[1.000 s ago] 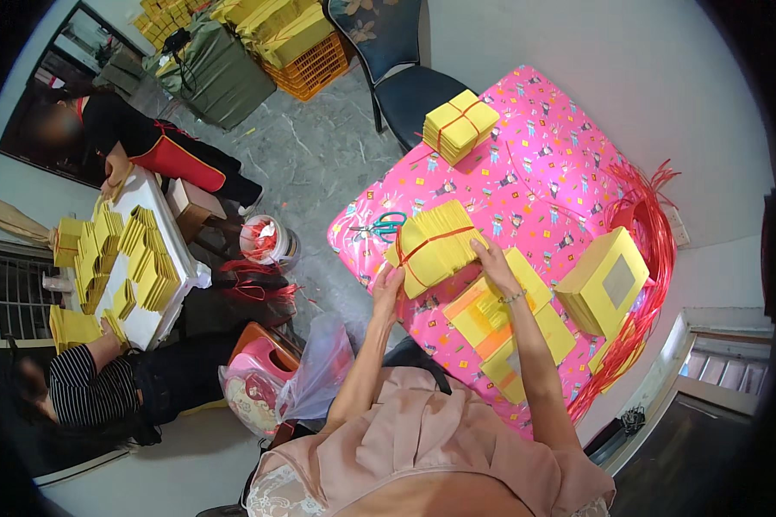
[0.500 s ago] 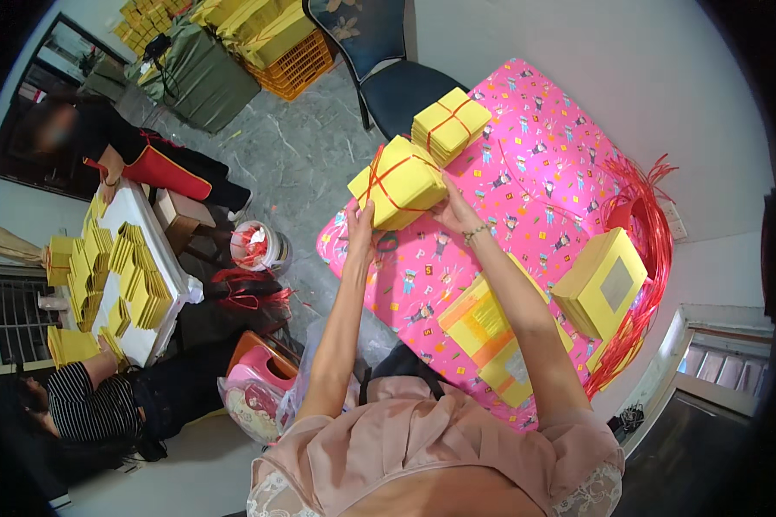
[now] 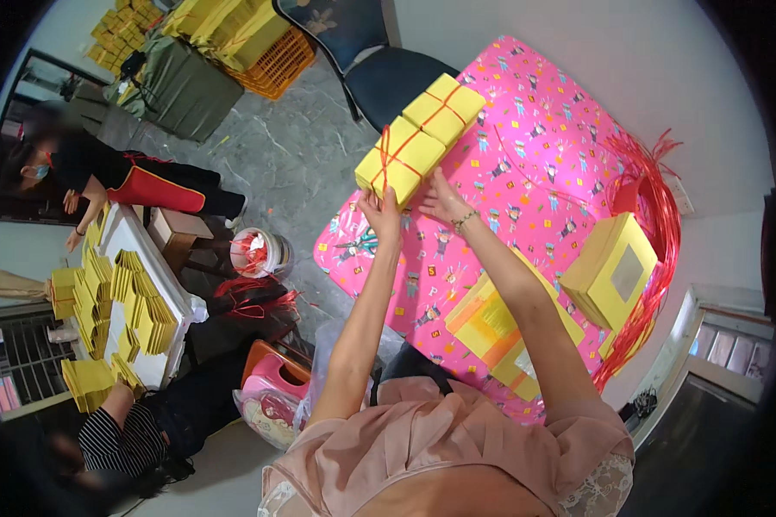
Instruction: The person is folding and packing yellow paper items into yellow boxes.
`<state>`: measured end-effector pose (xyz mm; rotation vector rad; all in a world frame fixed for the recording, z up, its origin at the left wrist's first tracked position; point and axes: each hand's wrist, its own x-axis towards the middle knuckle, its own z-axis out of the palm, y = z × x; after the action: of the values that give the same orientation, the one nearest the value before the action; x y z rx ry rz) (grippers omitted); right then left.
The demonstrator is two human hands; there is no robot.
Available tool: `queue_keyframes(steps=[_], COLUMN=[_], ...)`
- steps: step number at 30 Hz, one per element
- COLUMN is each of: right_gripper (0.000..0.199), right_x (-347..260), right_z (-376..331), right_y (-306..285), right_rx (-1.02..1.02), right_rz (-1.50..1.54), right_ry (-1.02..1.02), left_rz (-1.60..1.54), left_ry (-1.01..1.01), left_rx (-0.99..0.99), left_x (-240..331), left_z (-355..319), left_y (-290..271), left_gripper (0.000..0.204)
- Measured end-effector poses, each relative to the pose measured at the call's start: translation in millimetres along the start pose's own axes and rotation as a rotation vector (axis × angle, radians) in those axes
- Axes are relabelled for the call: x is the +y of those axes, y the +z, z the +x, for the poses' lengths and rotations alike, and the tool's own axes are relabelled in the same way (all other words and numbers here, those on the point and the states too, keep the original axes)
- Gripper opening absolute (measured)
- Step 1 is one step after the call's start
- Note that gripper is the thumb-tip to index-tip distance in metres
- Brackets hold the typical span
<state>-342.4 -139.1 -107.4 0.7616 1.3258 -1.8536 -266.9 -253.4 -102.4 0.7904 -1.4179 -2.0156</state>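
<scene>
Now | upper centre | I see left hand [image 3: 381, 214] grasping 1 yellow bundle [image 3: 403, 157] | right hand [image 3: 446, 202] empty, spread just beside it

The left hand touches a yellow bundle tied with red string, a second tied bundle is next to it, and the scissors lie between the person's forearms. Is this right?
Not the scissors: in the head view they lie left of the left forearm, on the pink tablecloth. The left hand touches a tied yellow bundle, with the second tied bundle beside it.
</scene>
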Motion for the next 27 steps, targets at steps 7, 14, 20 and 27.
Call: queue_keyframes(steps=[7,14,20,27], right_gripper=[0.038,0.025,0.019,0.052], right_x=[17.0,66.9,154.0,218.6], right_z=[-90.7,-216.6,-297.4,-326.0], right_y=[-62.4,-151.3,-187.7,-185.0], right_rx=[-0.083,0.106,0.265,0.426], right_rz=[-0.328,-0.461,-0.876,-1.239], right_ry=[-0.408,-0.796,-0.885,-1.052], left_rz=[0.052,0.300,0.517,0.747], left_ry=[0.002,-0.098,0.120,0.156], left_rx=[-0.082,-0.166,-0.561,-0.875], left_x=[14.6,33.7,29.3,25.7], left_z=[10.8,-57.1,-193.6,-247.5], left_y=[-13.8,-55.4,-104.3,-115.0], left_gripper=[0.061,0.078,0.067,0.080])
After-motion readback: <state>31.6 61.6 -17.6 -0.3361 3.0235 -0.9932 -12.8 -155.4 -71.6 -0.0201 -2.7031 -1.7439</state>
